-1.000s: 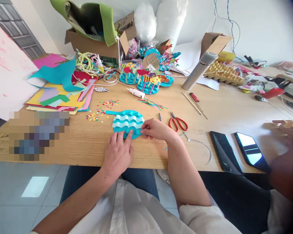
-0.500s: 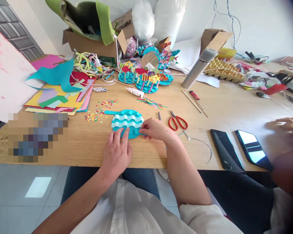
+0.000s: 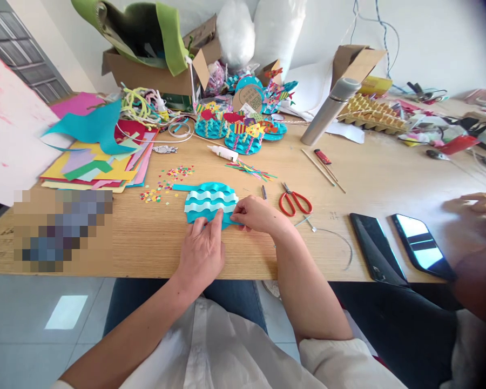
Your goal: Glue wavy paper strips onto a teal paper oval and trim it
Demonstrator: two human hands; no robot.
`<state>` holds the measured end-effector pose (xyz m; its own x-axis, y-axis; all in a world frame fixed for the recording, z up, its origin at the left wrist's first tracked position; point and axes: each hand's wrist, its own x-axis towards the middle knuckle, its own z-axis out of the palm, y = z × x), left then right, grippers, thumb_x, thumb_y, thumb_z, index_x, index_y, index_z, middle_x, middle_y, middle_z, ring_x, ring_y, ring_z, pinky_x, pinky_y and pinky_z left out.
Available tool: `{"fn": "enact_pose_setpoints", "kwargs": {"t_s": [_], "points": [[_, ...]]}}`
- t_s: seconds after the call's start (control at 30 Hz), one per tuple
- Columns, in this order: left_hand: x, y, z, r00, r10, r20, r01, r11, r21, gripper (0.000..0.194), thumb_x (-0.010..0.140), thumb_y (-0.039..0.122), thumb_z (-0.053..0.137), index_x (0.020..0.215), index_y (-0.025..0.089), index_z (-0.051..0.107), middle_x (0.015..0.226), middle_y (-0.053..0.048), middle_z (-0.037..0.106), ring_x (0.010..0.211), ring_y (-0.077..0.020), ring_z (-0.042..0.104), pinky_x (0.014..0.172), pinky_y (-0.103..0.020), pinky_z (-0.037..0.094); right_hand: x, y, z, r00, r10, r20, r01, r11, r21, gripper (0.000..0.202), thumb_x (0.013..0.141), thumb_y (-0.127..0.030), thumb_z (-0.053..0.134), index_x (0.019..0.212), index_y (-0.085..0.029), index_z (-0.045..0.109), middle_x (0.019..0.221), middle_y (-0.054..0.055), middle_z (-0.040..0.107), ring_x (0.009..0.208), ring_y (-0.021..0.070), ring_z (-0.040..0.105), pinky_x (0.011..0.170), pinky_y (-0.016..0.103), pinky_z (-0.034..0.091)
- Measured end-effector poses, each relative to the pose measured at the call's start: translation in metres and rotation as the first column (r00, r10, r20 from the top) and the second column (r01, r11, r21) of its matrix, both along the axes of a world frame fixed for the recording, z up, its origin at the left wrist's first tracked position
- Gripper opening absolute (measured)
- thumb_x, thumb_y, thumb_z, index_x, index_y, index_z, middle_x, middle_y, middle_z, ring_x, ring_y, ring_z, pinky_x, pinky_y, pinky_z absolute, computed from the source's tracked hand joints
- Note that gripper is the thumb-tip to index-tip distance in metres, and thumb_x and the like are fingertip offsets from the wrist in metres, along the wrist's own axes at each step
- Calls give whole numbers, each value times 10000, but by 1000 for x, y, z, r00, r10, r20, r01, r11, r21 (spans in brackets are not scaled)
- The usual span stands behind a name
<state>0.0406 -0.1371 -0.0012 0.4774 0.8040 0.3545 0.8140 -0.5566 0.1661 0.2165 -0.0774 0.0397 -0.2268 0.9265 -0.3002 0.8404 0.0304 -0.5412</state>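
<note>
A round blue paper piece point(image 3: 213, 189) lies on the table in front of me, crossed by wavy blue and pale strips. One flat blue strip end point(image 3: 181, 187) sticks out at its upper left. My left hand point(image 3: 202, 251) rests on the lower part, index finger stretched out and pressing on the paper, the other fingers lying lower. At the right edge, my right hand point(image 3: 256, 213) pinches the end of a blue paper strip, mostly hidden under the fingers. Colourful confetti bits point(image 3: 166, 186) lie to the left.
Red-handled scissors point(image 3: 295, 202), a glue bottle point(image 3: 223, 153), thin coloured strips point(image 3: 251, 172) and wooden sticks point(image 3: 324, 170) surround the work. Finished fish decorations point(image 3: 243, 132) and a silver flask point(image 3: 330, 111) stand behind. Two phones point(image 3: 376, 248) lie at right, near another person's hand point(image 3: 476, 202).
My left hand has slid to the right along the lower part of the blue piece. My right hand stays at the right edge, still pinching.
</note>
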Motion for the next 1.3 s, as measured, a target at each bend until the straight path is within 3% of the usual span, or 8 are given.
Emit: {"fn": "enact_pose_setpoints", "kwargs": {"t_s": [0.17,0.33,0.47,0.67,0.87,1.07,1.3], "points": [[1,-1,0,1000,10,-25,-10,1000,-4,585,842,82,429,1420,98,340,872,-104,677,992,-309,541,858,-436,445,6,0,-1,1000,6,-14,-6,1000,-18,174,800,-231,616,641,-175,659,559,-6,686,518,114,626,559,197,435],[0,-1,2,999,8,-45,-9,1000,-15,516,843,80,444,1358,84,414,872,-109,677,997,-310,530,865,-433,443,9,0,-3,993,38,-113,-43,998,-45,128,775,-135,568,674,-170,638,592,-15,692,491,101,618,531,190,439],[0,-1,3,998,0,-66,-1,1000,-18,402,854,91,452,1250,92,516,924,-117,682,994,-309,525,867,-428,443,5,0,-3,989,-32,-144,25,999,-45,58,759,-119,596,741,-174,596,593,-16,687,477,101,616,538,193,444],[1,-2,-1,996,-7,-89,8,1000,11,354,861,95,453,1196,98,567,1138,-140,664,1020,-309,523,882,-434,440,0,0,-2,995,-84,-59,84,996,-6,142,749,-118,618,825,-198,529,554,-40,654,513,115,634,587,205,430],[2,-3,-3,993,-8,-115,10,1000,18,393,863,109,463,1242,81,564,1223,-144,631,1047,-311,517,901,-435,429,-3,-1,1,998,-66,21,65,998,13,148,759,-137,632,762,-207,502,559,-40,644,548,117,623,568,205,382],[8,-4,0,981,6,-196,-9,1000,-16,540,875,140,476,1414,149,446,1195,-147,610,1045,-308,525,875,-433,431,-5,-3,6,997,-52,54,52,999,1,88,775,-138,592,787,-197,528,594,-24,653,579,119,624,570,205,368],[12,-3,2,971,16,-239,-24,999,-30,507,877,164,484,1384,155,495,1136,-161,607,1027,-312,527,847,-435,439,-4,-3,5,997,-19,78,20,1000,-9,94,820,-114,527,879,-179,560,679,4,680,602,119,623,600,212,370]]}}
